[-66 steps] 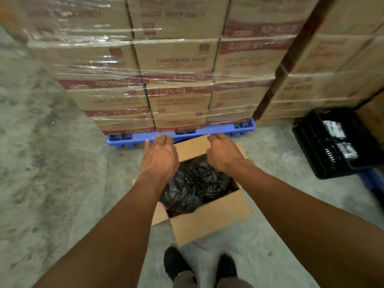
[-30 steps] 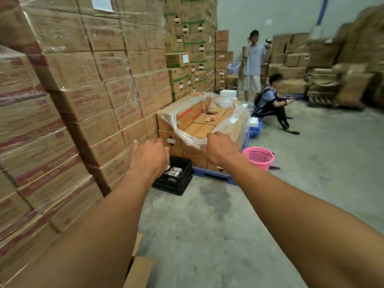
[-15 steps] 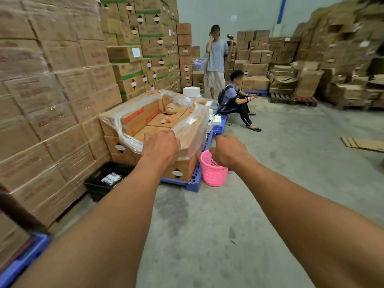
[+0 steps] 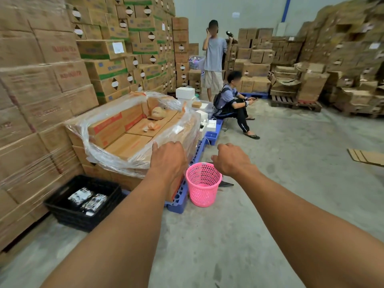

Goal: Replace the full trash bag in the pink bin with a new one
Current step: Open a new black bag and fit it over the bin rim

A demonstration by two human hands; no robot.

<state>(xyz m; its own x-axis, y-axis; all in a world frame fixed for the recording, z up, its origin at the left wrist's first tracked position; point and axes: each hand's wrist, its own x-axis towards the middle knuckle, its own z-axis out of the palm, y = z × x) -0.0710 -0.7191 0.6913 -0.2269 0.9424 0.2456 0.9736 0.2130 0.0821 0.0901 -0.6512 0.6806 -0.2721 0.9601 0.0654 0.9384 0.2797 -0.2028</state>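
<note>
Both hands, left (image 4: 168,161) and right (image 4: 232,160), are empty, fingers loosely curled. The bin (image 4: 203,185) looks light, so a sloppy grab could tip it.

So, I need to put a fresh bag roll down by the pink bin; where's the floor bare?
Bare concrete floor spreads right of the pink bin and in front of it, toward the camera. Crowded: its left side, hard by the blue pallet of wrapped boxes, with the black crate beyond. Something dark lies behind the bin.
</note>
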